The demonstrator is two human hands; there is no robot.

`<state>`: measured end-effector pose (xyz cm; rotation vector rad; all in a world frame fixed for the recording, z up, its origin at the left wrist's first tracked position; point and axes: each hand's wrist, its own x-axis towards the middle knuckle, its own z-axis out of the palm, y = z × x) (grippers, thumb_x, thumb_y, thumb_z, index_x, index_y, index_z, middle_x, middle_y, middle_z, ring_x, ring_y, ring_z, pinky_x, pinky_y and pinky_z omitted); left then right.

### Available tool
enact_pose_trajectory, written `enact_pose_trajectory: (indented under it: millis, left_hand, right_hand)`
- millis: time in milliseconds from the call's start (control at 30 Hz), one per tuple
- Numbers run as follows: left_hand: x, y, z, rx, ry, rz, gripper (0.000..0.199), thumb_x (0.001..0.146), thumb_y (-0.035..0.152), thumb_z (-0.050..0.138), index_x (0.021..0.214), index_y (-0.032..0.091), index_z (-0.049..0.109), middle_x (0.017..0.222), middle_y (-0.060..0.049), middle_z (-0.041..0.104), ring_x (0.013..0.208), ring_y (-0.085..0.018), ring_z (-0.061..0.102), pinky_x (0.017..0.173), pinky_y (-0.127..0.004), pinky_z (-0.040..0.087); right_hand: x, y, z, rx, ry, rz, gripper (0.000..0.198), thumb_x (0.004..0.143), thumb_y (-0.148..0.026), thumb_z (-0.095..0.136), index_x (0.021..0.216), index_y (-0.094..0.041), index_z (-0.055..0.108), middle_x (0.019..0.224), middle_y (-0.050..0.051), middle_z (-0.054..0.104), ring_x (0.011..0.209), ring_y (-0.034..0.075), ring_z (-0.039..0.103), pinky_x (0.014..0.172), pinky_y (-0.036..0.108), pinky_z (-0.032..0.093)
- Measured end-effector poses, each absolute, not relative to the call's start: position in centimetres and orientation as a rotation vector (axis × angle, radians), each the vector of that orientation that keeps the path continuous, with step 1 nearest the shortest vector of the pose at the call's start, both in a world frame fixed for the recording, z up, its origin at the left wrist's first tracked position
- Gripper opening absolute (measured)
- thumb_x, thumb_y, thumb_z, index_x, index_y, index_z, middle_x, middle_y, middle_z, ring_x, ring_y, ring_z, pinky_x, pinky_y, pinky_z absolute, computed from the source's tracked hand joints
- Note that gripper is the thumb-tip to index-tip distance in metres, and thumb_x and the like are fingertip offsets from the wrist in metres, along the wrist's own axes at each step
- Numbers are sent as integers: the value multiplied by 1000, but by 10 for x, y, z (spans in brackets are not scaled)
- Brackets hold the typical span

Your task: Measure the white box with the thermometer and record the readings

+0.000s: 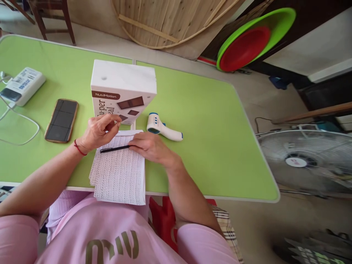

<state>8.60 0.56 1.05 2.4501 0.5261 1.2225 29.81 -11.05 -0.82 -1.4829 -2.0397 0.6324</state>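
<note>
My right hand [150, 146] pinches one end of a black pen [114, 149], which lies nearly level across a handwritten paper [121, 179]. Its other end points left. My left hand [101, 132], with a red string on the wrist, is raised over the paper's upper left edge. Its fingers are curled together, and I cannot make out whether anything small is between them. Dense rows of writing cover the stacked sheets, which overhang the table's near edge. Directly behind my left hand stands a white NutriMotion box [123, 79]. A white and blue infrared thermometer [163, 128] lies beyond my right hand.
On the green table [214, 139], a phone [62, 120] lies left of my left hand. Farther left is a white power strip [26, 86] with cables. A floor fan [299, 161] stands right of the table. Green and red basins [247, 47] lean at the back.
</note>
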Motion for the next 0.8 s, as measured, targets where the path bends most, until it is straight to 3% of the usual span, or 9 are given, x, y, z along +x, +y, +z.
enact_pose_trajectory:
  millis: [133, 300, 467, 800]
  left_hand:
    - [84, 6, 11, 2364, 600, 1245, 18, 97, 25, 50, 88, 22, 65, 60, 3, 61, 51, -10, 54, 53, -24, 46]
    - [88, 5, 3, 2549, 757, 725, 22, 91, 27, 51, 86, 20, 72, 58, 0, 61, 52, -14, 57, 54, -28, 45]
    - [95, 3, -4, 2516, 1035, 350, 24, 90, 33, 59, 98, 20, 77, 67, -5, 68, 67, -25, 68, 66, -37, 54]
    - [99, 3, -6, 2452, 1097, 242, 21, 87, 29, 63, 99, 22, 78, 67, -3, 70, 67, -22, 68, 62, -33, 55]
  right_hand:
    - [322, -119, 12, -1531, -1651, 688, 18, 87, -43, 71, 82, -26, 75, 71, 2, 65, 61, 18, 55, 60, 36, 44]
    - [291, -116, 15, -1468, -1088, 613, 20, 75, -45, 75, 76, -27, 64, 66, -2, 61, 56, 16, 55, 59, 37, 49]
    - [249, -100, -5, -1398, -1002, 713, 21, 78, -45, 69, 80, -28, 57, 67, -3, 58, 58, 15, 55, 63, 36, 50]
    - [259, -86, -34, -1538, -1133, 545, 31, 83, -48, 62, 69, -28, 44, 62, -4, 47, 60, 16, 44, 62, 34, 43]
